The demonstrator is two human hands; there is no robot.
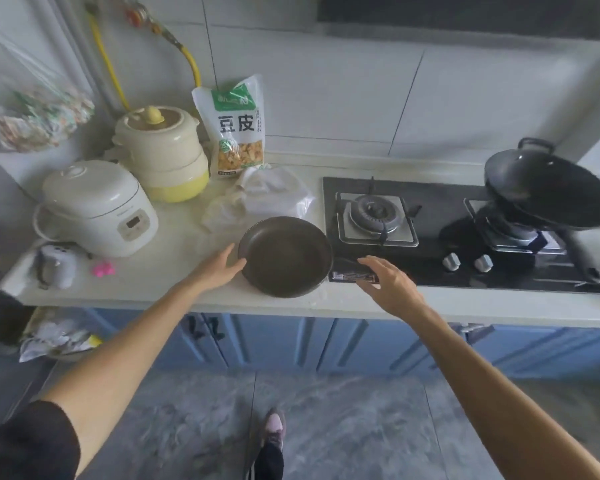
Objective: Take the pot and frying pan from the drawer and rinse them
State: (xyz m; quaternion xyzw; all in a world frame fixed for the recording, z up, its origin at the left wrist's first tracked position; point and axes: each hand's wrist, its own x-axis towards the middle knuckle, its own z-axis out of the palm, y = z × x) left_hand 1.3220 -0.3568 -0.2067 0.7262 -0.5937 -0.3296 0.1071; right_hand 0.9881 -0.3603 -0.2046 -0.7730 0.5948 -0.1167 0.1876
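**Both hands at the pan, sink not in sight**

Bare forearms reach from below toward the frying pan (285, 257), which sits upright on the worktop (160, 275) just left of the gas hob (465, 237). The left hand (219, 268) touches the pan's left rim, grip wide. The right hand (390, 284) hovers spread over the handle, holding nothing. The pan seems freshly set out; rinsing is pending. Next likely calls for closing on the handle. The pot cannot be identified with certainty.
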